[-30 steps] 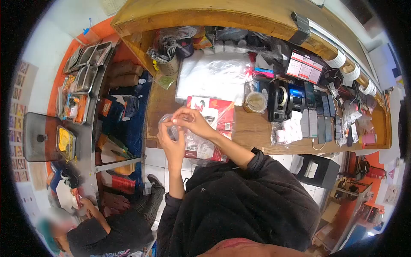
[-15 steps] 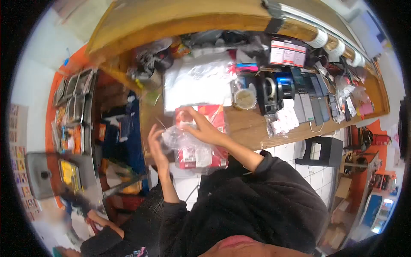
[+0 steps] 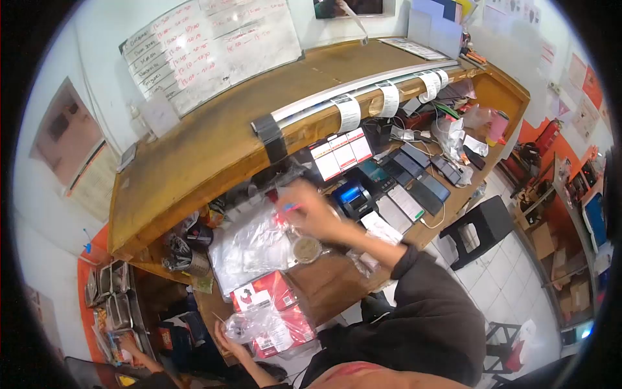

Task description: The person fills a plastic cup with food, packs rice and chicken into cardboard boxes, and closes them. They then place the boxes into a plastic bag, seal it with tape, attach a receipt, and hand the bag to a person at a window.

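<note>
Two red boxes [image 3: 295, 322] with white labels, wrapped in a clear plastic bag [image 3: 238, 329], lie at the counter's front edge. My left hand [image 3: 228, 338] is at the bag's gathered top, its fingers closed against the plastic. Over the back of the counter, my right hand [image 3: 314, 212] is smeared by motion. Small pink and blue items [image 3: 285, 212] show at its fingertips, and I cannot tell whether it grips them. Below it are a stack of clear plastic sheets [image 3: 249, 249] and a round tub [image 3: 306, 249].
A label printer [image 3: 353, 198], a lit tablet [image 3: 341, 153] and several phones [image 3: 407, 202] stand on the right of the counter [image 3: 343, 288]. A raised wooden shelf [image 3: 194, 175] runs along the back. Another person's hand [image 3: 133, 343] is at metal trays [image 3: 118, 310], lower left.
My right hand has left the bag and reached to the back of the counter. My left hand has closed in on the bag's top. The view has turned to the right and up.
</note>
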Tool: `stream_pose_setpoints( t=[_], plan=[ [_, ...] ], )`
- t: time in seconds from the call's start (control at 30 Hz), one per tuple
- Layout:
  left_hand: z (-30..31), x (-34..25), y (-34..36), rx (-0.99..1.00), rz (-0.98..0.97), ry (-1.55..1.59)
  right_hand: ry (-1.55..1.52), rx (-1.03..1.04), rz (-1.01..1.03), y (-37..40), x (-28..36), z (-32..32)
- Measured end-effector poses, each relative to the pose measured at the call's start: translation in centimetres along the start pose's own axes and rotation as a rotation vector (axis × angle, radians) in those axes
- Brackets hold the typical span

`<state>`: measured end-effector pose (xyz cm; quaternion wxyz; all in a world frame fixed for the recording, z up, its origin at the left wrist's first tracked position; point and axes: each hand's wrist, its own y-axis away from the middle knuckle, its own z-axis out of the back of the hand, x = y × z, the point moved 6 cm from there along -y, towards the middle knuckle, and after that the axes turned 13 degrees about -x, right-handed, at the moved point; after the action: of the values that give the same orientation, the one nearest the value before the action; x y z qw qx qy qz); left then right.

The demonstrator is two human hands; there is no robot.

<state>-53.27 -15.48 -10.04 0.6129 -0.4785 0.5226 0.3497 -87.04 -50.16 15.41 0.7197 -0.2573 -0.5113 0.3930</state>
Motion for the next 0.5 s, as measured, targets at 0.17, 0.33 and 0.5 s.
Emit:
stream_pose_setpoints(
  t=[0.17,0.33,0.5],
  plan=[
    [3.0,-4.1,1.9,-0.456,0.014,0.071,0.058,-0.953,0.029,-17.3,-11.1,22.8],
    [0.9,-13.7,7.2,-0.679,-0.124,-0.128,0.346,-0.979,-0.208,-28.0,-26.2,31.8],
    [-6.9,-21.7,7.6,-0.67,-0.29,-0.01,-0.794,-0.396,-0.784,-34.0,-37.3,26.2]
  ],
)
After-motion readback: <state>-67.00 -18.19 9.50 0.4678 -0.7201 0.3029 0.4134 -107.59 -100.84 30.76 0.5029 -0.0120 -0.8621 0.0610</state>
